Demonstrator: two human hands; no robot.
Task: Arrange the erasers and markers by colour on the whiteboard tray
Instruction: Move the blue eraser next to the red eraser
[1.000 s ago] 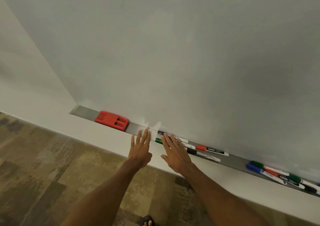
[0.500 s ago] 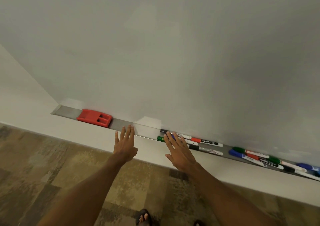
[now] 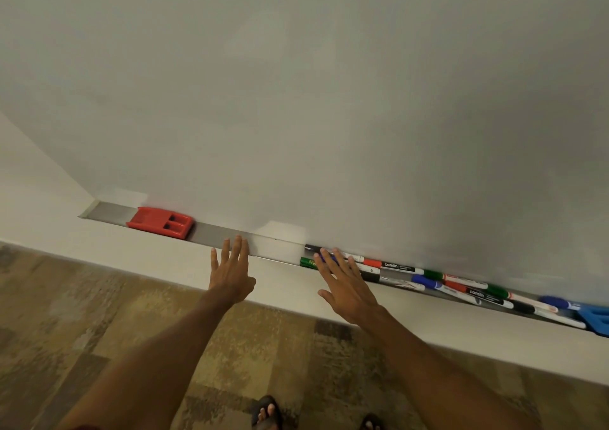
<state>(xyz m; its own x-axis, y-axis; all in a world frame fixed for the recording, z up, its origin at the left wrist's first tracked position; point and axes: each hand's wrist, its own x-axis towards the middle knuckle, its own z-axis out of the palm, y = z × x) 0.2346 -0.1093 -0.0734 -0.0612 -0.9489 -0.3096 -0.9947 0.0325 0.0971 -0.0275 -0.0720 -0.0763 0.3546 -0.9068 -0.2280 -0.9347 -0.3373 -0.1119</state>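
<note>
Running along the foot of the whiteboard point(image 3: 329, 100), a grey whiteboard tray point(image 3: 217, 233) is seen slanting from the far left to the near right. A red eraser point(image 3: 160, 222) is laid flat near its left end. The left hand point(image 3: 230, 276) is held flat, fingers straight and close together, with nothing held; its fingertips are placed at the tray's near edge, over the bare stretch right of the red eraser. The right hand point(image 3: 347, 284) is spread wide with straight fingers and is laid over the left ends of a green-capped marker point(image 3: 307, 261) and a black-capped marker point(image 3: 311, 249); whether these are pressed cannot be told. A red-capped marker point(image 3: 374, 263) is found just right of the fingers. Further right, a heap of markers point(image 3: 478, 292) in green, blue, red and black is gathered in the tray, several overlapping. A blue eraser point(image 3: 596, 319) is cut off by the right edge. Patterned brown flooring point(image 3: 99, 314) and a sandalled foot point(image 3: 267, 411) are shown below.
</note>
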